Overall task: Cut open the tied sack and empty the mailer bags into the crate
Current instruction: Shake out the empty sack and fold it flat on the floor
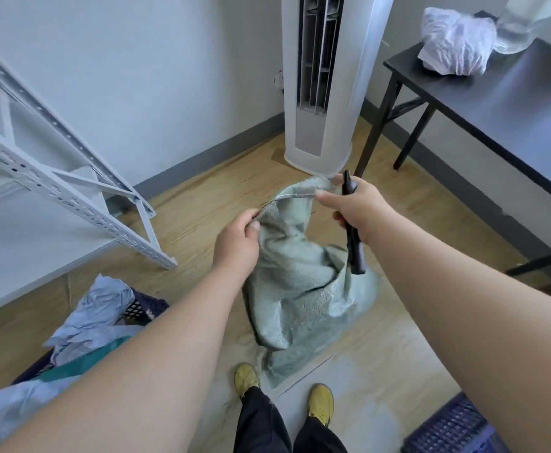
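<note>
A person stands over a limp, pale green woven plastic sack (300,289) hanging from both hands, its lower end trailing on the wooden floor (202,204) just ahead of their yellow shoes (321,403). The left hand (236,245) pinches one side of the sack's open rim. The right hand (354,209) pinches the opposite side while also gripping a closed black cutting tool (354,243). Left of the sack, a dark blue plastic crate (143,307) holds crumpled pale blue mailer bags (94,318). The sack looks slack and mostly empty, so the emptying step seems nearly finished. Next likely calls for checking inside the sack, then setting it aside.
</note>
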The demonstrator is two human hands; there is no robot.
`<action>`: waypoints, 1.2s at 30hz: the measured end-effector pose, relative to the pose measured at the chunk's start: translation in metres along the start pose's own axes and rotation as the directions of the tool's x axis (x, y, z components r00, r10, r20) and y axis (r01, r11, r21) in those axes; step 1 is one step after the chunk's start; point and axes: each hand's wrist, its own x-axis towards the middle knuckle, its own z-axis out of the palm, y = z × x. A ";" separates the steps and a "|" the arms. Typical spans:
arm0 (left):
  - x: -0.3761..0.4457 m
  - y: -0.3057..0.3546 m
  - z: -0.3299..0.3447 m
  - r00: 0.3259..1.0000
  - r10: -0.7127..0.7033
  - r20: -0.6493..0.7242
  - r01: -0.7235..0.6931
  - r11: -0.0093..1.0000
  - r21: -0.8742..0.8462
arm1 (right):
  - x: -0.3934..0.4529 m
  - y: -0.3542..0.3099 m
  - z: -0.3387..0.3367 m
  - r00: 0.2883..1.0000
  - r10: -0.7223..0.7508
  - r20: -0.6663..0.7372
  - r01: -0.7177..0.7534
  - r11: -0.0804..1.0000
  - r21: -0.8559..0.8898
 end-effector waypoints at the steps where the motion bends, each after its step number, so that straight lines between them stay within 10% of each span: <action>1: 0.006 0.005 -0.003 0.999 0.045 0.007 -0.046 0.997 0.059 | -0.002 0.001 0.001 0.991 -0.130 -0.019 0.126 0.980 -0.154; 5: 0.023 0.026 -0.012 0.970 0.210 0.120 -0.232 0.951 0.205 | -0.006 -0.005 0.009 0.866 -0.487 0.114 0.454 0.672 -0.585; 12: 0.032 0.053 -0.015 0.880 0.407 0.246 -0.457 0.866 0.204 | -0.006 -0.020 0.009 0.757 -0.627 0.184 0.572 0.502 -0.648; 15: 0.035 0.033 -0.022 0.915 0.198 0.352 -0.282 0.937 0.207 | -0.001 -0.023 -0.003 0.812 -0.578 -0.084 0.435 0.694 -0.574; 18: 0.033 -0.015 -0.034 0.867 -0.207 0.452 -0.108 0.810 0.577 | 0.005 -0.026 -0.025 0.756 -0.518 -0.400 0.281 0.809 -0.516; 21: 0.033 -0.043 -0.043 0.859 -0.380 0.343 0.014 0.687 0.726 | 0.010 -0.029 -0.044 0.792 -0.440 -0.424 0.161 0.820 -0.550; 24: 0.054 -0.026 -0.054 0.963 -0.268 -0.026 0.243 0.823 0.514 | 0.011 -0.030 -0.051 0.847 -0.391 -0.362 0.113 0.796 -0.595; 28: 0.076 0.029 -0.080 0.853 0.032 -0.521 0.049 0.989 0.141 | 0.006 -0.044 -0.052 0.634 -0.526 -0.567 0.286 0.840 -0.460; 31: 0.079 0.049 -0.086 0.915 0.187 -0.358 -0.035 0.919 0.392 | 0.005 -0.051 -0.047 0.727 -0.517 -0.452 0.231 0.804 -0.548; 36: 0.074 0.042 -0.071 0.952 0.000 -0.306 0.126 0.911 0.394 | 0.000 -0.038 -0.032 0.848 -0.410 -0.335 0.158 0.799 -0.580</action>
